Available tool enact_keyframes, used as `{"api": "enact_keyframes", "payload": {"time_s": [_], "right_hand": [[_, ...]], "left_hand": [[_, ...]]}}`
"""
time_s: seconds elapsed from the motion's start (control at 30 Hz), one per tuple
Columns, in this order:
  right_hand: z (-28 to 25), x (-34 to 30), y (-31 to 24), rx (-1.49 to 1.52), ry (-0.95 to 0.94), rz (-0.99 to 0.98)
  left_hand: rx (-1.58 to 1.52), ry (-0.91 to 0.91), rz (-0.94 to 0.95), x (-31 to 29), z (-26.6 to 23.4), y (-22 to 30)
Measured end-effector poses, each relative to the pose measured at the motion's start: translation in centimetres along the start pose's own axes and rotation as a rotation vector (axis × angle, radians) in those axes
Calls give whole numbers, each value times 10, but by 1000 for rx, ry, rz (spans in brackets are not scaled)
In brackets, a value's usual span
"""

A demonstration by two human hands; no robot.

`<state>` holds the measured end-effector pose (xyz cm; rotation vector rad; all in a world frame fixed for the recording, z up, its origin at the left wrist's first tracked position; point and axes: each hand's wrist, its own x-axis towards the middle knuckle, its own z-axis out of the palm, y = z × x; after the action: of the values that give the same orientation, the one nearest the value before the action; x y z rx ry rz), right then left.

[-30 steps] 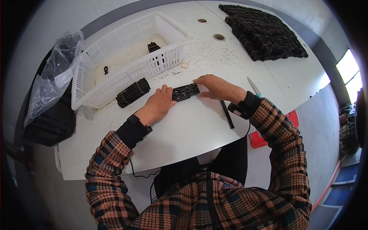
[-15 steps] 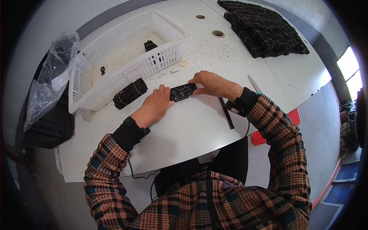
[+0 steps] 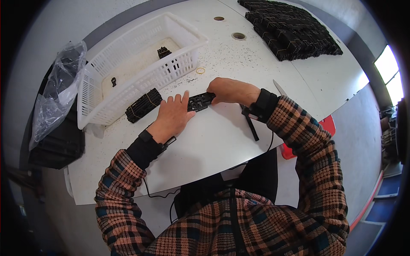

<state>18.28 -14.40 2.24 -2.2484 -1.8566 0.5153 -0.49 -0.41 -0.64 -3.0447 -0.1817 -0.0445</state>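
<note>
Left hand point(image 3: 173, 116): lies palm-down on the counter point(image 3: 213, 141), fingers spread flat; fingertips touch the left end of the black part point(image 3: 200, 101). Not clenched.
Right hand point(image 3: 230, 90): curled over the right end of the black part, grasping it.
Black part: flat, short, lies on the counter between the hands, just in front of the basket point(image 3: 141, 68).
Basket: white plastic, slotted walls, left of centre; a few small black pieces inside.
Black bundle point(image 3: 143, 105): lies against the basket's near wall, just left of the left hand.
Black stack point(image 3: 290, 30): many like parts, far right of the counter, well apart.
Black rod point(image 3: 251, 128): under the right wrist.
Clear bag point(image 3: 57, 96): off the counter's left edge.
</note>
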Motion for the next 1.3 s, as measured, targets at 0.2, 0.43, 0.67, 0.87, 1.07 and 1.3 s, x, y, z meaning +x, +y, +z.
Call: {"api": "enact_keyframes", "payload": {"time_s": [0.2, 0.43, 0.67, 0.87, 1.07, 1.3], "right_hand": [[-5, 0, -5, 4, -44, 17], [-4, -1, -6, 0, -26, 13], [-8, -2, -6, 16, -36, -2], [-3, -1, -3, 8, 6, -43], [-5, -1, -1, 2, 36, -76], [6, -6, -1, -21, 113, -101]], "left_hand": [[91, 79, 95, 3, 2, -5], [-32, 121, 139, 12, 6, 0], [-113, 19, 112, 18, 2, 2], [-191, -40, 96, 21, 6, 2], [-162, 13, 124, 19, 4, 4], [-142, 68, 174, 18, 10, 2]]}}
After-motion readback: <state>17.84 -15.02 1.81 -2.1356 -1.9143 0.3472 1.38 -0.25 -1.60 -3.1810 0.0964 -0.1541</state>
